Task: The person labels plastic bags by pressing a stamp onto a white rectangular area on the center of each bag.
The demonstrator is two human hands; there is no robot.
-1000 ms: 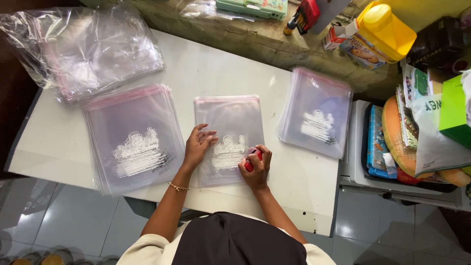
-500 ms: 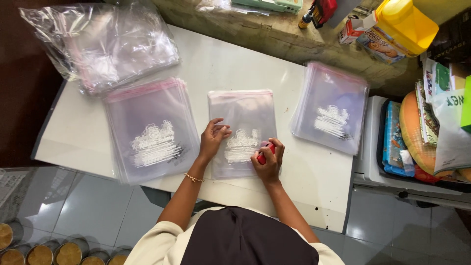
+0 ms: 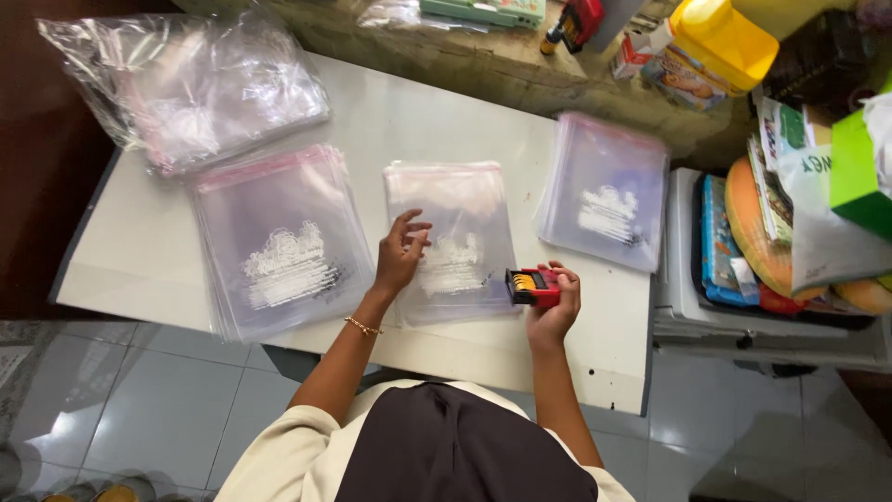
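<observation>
Head view: right hand (image 3: 552, 311) clamps red stamper (image 3: 531, 287); left hand (image 3: 401, 253), fingers spread, touches centre bags (image 3: 452, 237); right-frame stack (image 3: 606, 191) possibly done.

Red stamper (image 3: 534, 287), clear white-printed bags (image 3: 452, 232), white table (image 3: 409, 121)

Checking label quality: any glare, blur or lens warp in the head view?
Head view: soft glare on the loose heap of clear bags; the left hand slightly motion-blurred at the fingers; the right hand and red stamp fairly sharp; wide-angle bend along the white table edges; lighting even, shadows faint.
</observation>
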